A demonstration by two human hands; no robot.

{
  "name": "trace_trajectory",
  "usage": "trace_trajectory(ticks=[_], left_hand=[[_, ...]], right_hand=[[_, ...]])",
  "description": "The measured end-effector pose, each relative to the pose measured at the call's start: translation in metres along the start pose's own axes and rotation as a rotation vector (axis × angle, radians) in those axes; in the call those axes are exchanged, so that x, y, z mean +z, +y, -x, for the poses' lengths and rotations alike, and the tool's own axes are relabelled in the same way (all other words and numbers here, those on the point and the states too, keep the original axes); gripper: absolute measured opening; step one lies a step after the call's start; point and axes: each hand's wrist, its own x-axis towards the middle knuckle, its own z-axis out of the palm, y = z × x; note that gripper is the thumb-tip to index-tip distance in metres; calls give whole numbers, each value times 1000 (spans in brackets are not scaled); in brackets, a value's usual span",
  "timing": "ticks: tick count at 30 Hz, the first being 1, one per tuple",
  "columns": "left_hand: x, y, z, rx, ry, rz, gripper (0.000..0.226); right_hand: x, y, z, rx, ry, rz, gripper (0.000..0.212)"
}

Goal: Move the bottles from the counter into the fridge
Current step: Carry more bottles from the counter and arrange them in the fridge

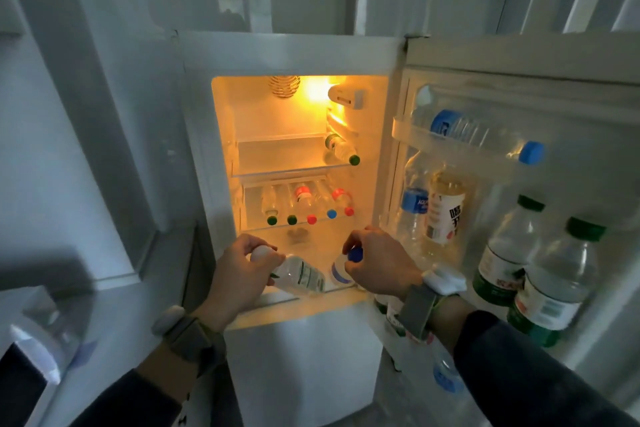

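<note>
The small white fridge (194,135) stands open and lit inside. My left hand (239,274) grips a clear bottle (301,276) with a white cap, lying tilted at the front of the bottom compartment. My right hand (379,263) holds a blue-capped bottle (341,270) by its top, just to the right of the first one. Several bottles (308,204) lie on the lower shelf with their coloured caps facing out. One green-capped bottle (341,149) lies on the upper shelf.
The fridge door (588,55) hangs open on the right, its racks packed with bottles (540,281). A blue-capped bottle (485,139) lies in the top door rack. A grey and white appliance (38,333) sits at the lower left.
</note>
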Motion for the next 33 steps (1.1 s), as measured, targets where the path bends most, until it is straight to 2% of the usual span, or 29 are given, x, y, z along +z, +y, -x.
trace_trajectory(ticks=[12,17,22,25,33], left_hand=[[19,40,-72,94,236,126,25],[17,58,-101,85,281,171,21],[17,72,-137,102,287,222,27],[21,80,-169,138,289,259,29],[47,84,-255,130,347,361,31]], right_hand=[[-32,15,-71,-85,57,-24,24],[-40,18,-95,-82,92,-25,25],[-46,21,-119,-53,141,-43,26],[-50,19,-136,-16,205,-33,27],[-61,20,-166,48,254,-14,31]])
